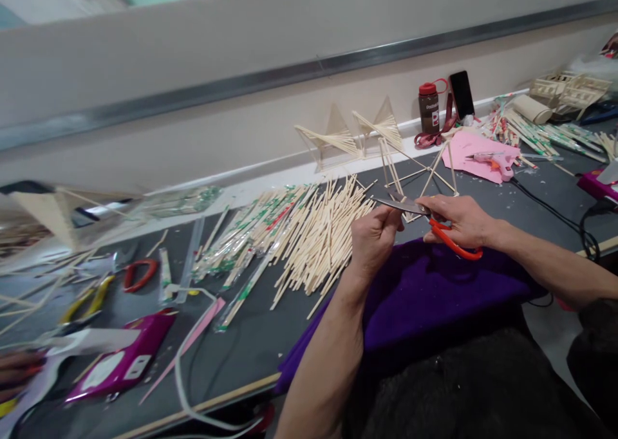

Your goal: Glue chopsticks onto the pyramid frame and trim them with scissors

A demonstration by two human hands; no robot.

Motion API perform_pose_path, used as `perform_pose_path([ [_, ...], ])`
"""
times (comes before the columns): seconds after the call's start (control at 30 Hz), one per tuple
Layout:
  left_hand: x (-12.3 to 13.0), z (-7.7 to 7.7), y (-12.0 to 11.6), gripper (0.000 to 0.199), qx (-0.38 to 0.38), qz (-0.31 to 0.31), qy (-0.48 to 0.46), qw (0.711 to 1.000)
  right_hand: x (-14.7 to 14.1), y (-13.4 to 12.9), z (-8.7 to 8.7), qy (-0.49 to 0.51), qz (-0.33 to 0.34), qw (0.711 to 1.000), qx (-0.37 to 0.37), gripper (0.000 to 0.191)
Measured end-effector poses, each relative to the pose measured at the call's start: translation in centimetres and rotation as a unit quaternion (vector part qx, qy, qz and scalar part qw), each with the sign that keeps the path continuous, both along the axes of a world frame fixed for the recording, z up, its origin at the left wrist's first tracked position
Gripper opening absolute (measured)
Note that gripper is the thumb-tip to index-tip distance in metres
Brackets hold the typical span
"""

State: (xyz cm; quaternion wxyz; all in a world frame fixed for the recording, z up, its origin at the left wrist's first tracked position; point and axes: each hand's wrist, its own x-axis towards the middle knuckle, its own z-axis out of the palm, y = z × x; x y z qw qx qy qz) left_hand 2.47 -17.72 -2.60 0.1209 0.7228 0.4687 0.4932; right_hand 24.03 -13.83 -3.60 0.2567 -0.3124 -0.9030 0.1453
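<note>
My right hand (463, 219) is wrapped round a pair of scissors (406, 205) with orange-red handles, its blades pointing left. Just left of it, my left hand (374, 236) is closed with thumb and fingers pinched together below the blades. Whatever sits in that pinch is too small or hidden to tell. Both hands are above a purple cloth (429, 297) spread over my lap and the table's edge. Beyond them stands a frame of thin wooden sticks (427, 168), partly covered by my right hand. A large heap of loose wooden sticks (321, 233) lies left of my left hand.
A pink sheet (463, 152) carries a glue gun (497, 162) with a black cord. Two stick models (333, 140) stand by the wall, near a bottle (429, 107) and phone (462, 96). Packaged sticks (255, 223), pliers (89, 300) and a magenta packet (125, 358) lie left. Another person's hand (19, 374) shows far left.
</note>
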Motion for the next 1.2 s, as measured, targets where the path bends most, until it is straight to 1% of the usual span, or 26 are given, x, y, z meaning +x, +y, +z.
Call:
perform_pose_path([
  [0.1,-0.03,-0.04,0.05,0.042,-0.005,0.000,0.001,1.000,0.03,0.05,-0.04,-0.005,-0.004,1.000,0.010,0.056],
  [0.27,0.01,-0.08,0.06,0.039,-0.015,-0.004,-0.005,1.000,0.05,-0.01,-0.06,-0.027,-0.012,0.999,0.023,0.060],
  [0.4,0.19,-0.36,0.28,0.028,-0.033,0.023,-0.058,0.998,-0.06,-0.02,-0.09,-0.026,-0.019,0.999,0.027,0.060],
  [0.47,0.20,-0.50,0.40,0.029,-0.031,0.031,-0.087,0.995,-0.19,0.02,-0.12,-0.014,-0.016,1.000,0.020,0.060],
  [0.53,0.11,-0.55,0.42,0.031,-0.040,0.021,-0.099,0.994,-0.31,0.08,-0.13,-0.001,-0.013,1.000,0.012,0.061],
  [0.67,-0.08,-0.35,0.17,0.037,-0.063,-0.004,-0.092,0.994,-0.44,0.15,-0.09,0.015,0.003,1.000,0.002,0.068],
  [0.77,-0.08,-0.09,-0.02,0.041,-0.067,-0.008,-0.089,0.994,-0.44,0.18,-0.06,0.019,0.010,1.000,0.008,0.070],
  [0.87,-0.06,0.09,-0.09,0.040,-0.062,-0.011,-0.083,0.995,-0.41,0.21,-0.10,0.015,0.006,1.000,0.012,0.071],
  [1.0,-0.07,0.18,-0.20,0.039,-0.047,-0.008,-0.061,0.997,-0.35,0.19,-0.25,0.017,0.018,1.000,0.001,0.069],
  [1.2,0.01,-0.04,-0.36,0.038,-0.025,0.001,-0.058,0.998,-0.30,-0.15,-0.34,0.010,0.014,1.000,-0.011,0.059],
])
